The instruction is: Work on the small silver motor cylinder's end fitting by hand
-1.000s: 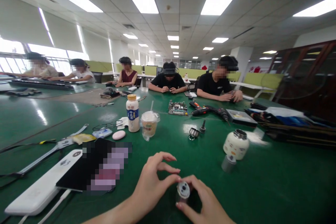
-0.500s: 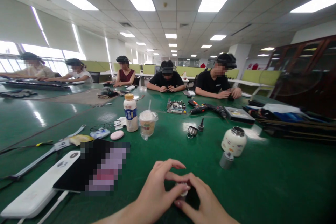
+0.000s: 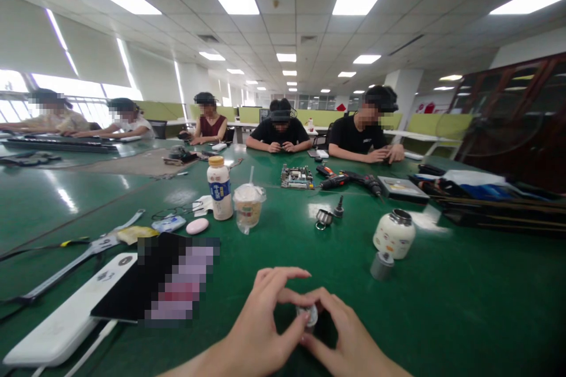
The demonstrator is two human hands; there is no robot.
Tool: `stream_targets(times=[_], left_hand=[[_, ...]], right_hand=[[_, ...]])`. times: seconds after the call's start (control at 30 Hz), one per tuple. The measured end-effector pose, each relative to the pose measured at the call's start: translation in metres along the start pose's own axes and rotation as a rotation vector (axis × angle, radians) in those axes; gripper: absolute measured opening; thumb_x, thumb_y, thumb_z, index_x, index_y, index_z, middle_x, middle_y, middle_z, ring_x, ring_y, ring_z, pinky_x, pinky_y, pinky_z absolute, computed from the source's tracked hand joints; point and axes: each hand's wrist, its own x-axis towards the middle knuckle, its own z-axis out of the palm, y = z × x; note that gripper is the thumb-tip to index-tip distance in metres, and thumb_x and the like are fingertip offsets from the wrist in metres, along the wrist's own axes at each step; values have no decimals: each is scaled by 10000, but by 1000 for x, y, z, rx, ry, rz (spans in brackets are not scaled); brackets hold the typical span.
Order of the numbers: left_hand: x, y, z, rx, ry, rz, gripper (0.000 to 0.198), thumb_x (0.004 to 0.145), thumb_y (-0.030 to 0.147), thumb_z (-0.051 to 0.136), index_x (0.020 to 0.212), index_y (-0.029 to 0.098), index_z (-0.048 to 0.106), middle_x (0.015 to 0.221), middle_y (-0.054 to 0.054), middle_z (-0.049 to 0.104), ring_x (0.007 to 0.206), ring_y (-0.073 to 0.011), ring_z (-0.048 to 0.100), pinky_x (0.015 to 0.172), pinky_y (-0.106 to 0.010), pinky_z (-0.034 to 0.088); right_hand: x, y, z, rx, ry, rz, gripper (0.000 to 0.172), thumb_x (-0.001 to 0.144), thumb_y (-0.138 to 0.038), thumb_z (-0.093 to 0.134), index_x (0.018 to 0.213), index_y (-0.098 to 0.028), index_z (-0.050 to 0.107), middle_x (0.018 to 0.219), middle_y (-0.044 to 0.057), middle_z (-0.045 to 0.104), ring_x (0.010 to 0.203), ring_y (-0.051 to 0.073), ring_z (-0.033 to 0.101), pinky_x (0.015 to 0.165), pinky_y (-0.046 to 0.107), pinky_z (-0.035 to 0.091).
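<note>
Low over the green table point(image 3: 442, 306), a small round silvery-grey piece point(image 3: 313, 312) with a pale disc-like top sits between my hands; its exact kind I cannot make out. My left hand point(image 3: 260, 318) presses its thumb against the near left side, fingers arched behind. My right hand point(image 3: 342, 327) pinches the piece from the right with bent forefinger and thumb. Its lower part is hidden by my fingers. Beyond them on the right stand a grey cylinder point(image 3: 381, 266) with a small knob on top and a cream-coloured flask point(image 3: 393, 237) without a lid.
A phone point(image 3: 132, 283) overlaps a white power bank point(image 3: 66, 318) on the left. Ahead stand a milk tea bottle point(image 3: 220, 191) and a plastic cup point(image 3: 249, 207). Farther off lie a metal ring-handled cap point(image 3: 324, 218), a circuit board point(image 3: 297, 177) and power drills point(image 3: 340, 180). Several people sit opposite.
My left thumb has slid slightly down and left, so more of the piece's pale top shows. My right thumb has shifted a little to the right. The view has tilted slightly.
</note>
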Motion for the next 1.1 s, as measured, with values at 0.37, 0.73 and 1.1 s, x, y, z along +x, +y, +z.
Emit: stream_targets(times=[0.37, 0.73, 1.1], left_hand=[[16, -22, -4, -3, 206, -106, 97, 795, 203, 746, 850, 229, 671, 1036, -31, 719, 1006, -238, 649, 908, -381, 452], [17, -55, -8, 21, -1, -192, 381, 748, 234, 794, 1081, 248, 609, 863, 10, 799, 1040, -271, 687, 1012, -464, 348], [14, -4, -4, 9, 27, -18, 340, 720, 275, 835, 1000, 271, 641, 803, 40, 786, 1008, -251, 645, 927, -388, 387]], right_hand=[[0, -6, -4, -7, -2, 43, 281, 791, -229, 695, 1056, -248, 604, 990, 8, 682, 914, 211, 621, 830, 303, 463], [-1, -10, -6, -14, -22, 72, 273, 790, -249, 698, 1046, -244, 605, 996, 13, 688, 920, 219, 623, 829, 316, 459], [-2, -6, -5, -9, 15, 17, 258, 824, -298, 699, 1048, -228, 589, 997, 20, 673, 904, 208, 610, 811, 317, 464]])
